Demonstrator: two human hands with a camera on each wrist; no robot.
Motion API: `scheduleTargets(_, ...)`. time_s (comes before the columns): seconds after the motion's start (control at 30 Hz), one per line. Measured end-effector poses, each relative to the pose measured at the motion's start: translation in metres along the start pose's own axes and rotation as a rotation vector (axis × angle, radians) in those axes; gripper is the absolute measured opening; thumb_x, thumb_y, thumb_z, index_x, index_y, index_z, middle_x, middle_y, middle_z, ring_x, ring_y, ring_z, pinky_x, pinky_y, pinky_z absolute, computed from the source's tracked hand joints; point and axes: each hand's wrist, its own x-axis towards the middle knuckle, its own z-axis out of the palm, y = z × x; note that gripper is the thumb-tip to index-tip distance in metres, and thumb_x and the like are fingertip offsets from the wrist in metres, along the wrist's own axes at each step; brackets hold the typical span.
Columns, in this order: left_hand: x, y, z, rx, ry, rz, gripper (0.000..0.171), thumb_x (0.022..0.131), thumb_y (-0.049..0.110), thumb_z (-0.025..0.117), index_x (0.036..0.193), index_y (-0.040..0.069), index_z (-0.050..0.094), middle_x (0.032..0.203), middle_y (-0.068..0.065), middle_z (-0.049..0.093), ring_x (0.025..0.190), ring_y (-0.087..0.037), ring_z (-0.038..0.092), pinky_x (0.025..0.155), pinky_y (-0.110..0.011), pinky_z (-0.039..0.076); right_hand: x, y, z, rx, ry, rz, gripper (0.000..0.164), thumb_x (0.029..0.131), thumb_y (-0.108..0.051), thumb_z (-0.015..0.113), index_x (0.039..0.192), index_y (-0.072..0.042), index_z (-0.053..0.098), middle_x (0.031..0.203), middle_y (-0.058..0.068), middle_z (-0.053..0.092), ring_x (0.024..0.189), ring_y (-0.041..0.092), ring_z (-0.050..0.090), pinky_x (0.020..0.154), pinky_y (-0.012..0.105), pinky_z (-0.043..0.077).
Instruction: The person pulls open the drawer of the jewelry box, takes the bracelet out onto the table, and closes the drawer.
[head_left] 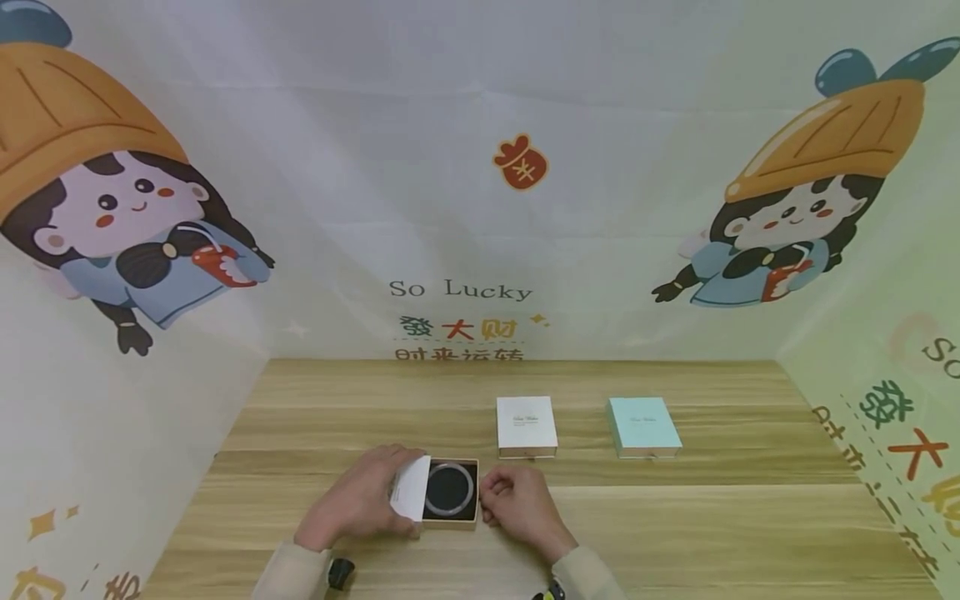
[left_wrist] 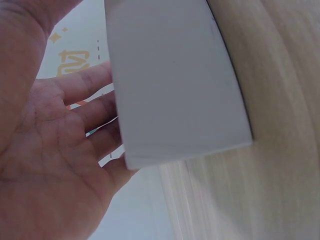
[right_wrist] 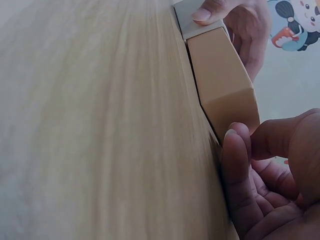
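Observation:
On the table's near side my left hand (head_left: pixel 367 497) grips the white sleeve (head_left: pixel 409 493) of a small drawer box, thumb on the near side and fingers across the far side. The tan drawer (right_wrist: pixel 220 65) is pulled well out of the sleeve to the right. Inside it, a clear ring-shaped bangle (head_left: pixel 470 490) lies on black padding. At the drawer's outer end, the thumb and forefinger of my right hand (head_left: pixel 525 504) pinch together against its front face; any pull tab is hidden by the fingertips. The sleeve (left_wrist: pixel 175 85) has a plain side wall in the left wrist view.
Farther back stand a closed white box (head_left: pixel 525 425) and, to its right, a closed mint-green box (head_left: pixel 645 425). Printed cloth walls (head_left: pixel 600 250) enclose the wooden table (head_left: pixel 712 533) at the back and both sides.

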Motion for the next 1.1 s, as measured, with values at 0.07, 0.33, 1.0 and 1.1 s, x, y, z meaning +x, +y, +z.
scheduleTargets(0.07, -0.0004, 0.0002, 0.0001, -0.002, -0.002, -0.004, 0.101, 0.051, 0.034, 0.099, 0.141, 0.011, 0.059, 0.133, -0.006, 0.065, 0.123, -0.029, 0.058, 0.105, -0.055, 0.049, -0.0003, 0.0, -0.0004, -0.005, 0.0, -0.003, 0.006, 0.088, 0.005, 0.065, 0.085, 0.001, 0.068, 0.069, 0.008, 0.07, 0.056, 0.011, 0.065, 0.052, 0.022, 0.057)
scheduleTargets(0.33, -0.0008, 0.0008, -0.0007, 0.012, 0.005, 0.008, 0.101, 0.05, 0.033, 0.099, 0.139, 0.01, 0.06, 0.13, -0.006, 0.066, 0.12, -0.028, 0.058, 0.104, -0.055, 0.049, 0.0004, 0.002, -0.002, -0.025, 0.009, -0.039, 0.007, 0.085, 0.008, 0.064, 0.084, 0.002, 0.066, 0.069, 0.011, 0.07, 0.055, 0.012, 0.066, 0.05, 0.02, 0.056)
scheduleTargets(1.0, 0.0002, 0.0001, 0.0011, 0.018, 0.009, -0.005, 0.102, 0.049, 0.034, 0.1, 0.14, 0.011, 0.059, 0.13, -0.005, 0.066, 0.119, -0.027, 0.058, 0.103, -0.054, 0.049, 0.0004, 0.0019, -0.0066, -0.034, 0.004, -0.068, 0.007, 0.084, 0.008, 0.064, 0.082, 0.001, 0.064, 0.066, 0.007, 0.069, 0.052, 0.01, 0.064, 0.048, 0.023, 0.056)
scheduleTargets(1.1, -0.0002, -0.0001, 0.0022, 0.012, 0.013, -0.008, 0.102, 0.048, 0.033, 0.1, 0.139, 0.011, 0.06, 0.129, -0.006, 0.066, 0.119, -0.027, 0.058, 0.103, -0.054, 0.049, 0.0003, 0.0018, -0.0083, -0.033, -0.019, -0.062, 0.005, 0.087, 0.005, 0.064, 0.084, 0.002, 0.064, 0.068, 0.009, 0.07, 0.053, 0.009, 0.064, 0.05, 0.023, 0.056)
